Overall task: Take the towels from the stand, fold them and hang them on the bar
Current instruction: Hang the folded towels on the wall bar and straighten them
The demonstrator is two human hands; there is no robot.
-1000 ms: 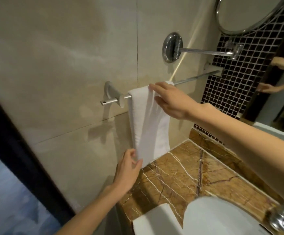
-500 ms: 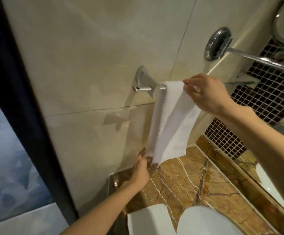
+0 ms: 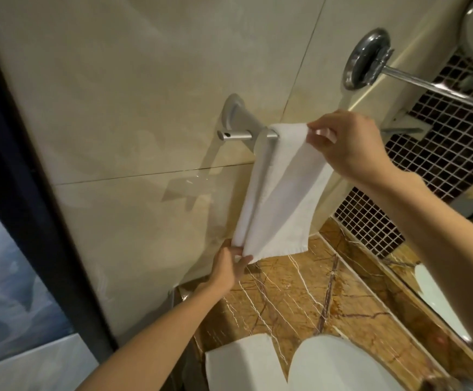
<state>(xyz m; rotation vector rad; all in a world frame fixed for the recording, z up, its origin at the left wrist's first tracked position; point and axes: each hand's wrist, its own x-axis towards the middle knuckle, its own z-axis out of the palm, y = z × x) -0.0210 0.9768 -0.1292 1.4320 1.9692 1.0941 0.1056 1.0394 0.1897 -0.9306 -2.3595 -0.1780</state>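
white towel [image 3: 279, 193] – draped over wall bar [image 3: 236, 135], far left end | right hand [image 3: 348, 148] – pinches its top edge | left hand [image 3: 227, 270] pinches its bottom corner | basin [image 3: 342, 368] near right, inside unseen

The right hand [image 3: 348, 148] pinches the top edge of the white towel [image 3: 280, 193] (folded lengthwise) where it drapes over the bar [image 3: 238, 135]. Below it, the left hand [image 3: 227, 266] grips the lower corner, above the bench [image 3: 300, 300].

towel [image 3: 279, 193] over bar [image 3: 236, 135] | counter [image 3: 300, 300] below | basin [image 3: 339, 365] on counter
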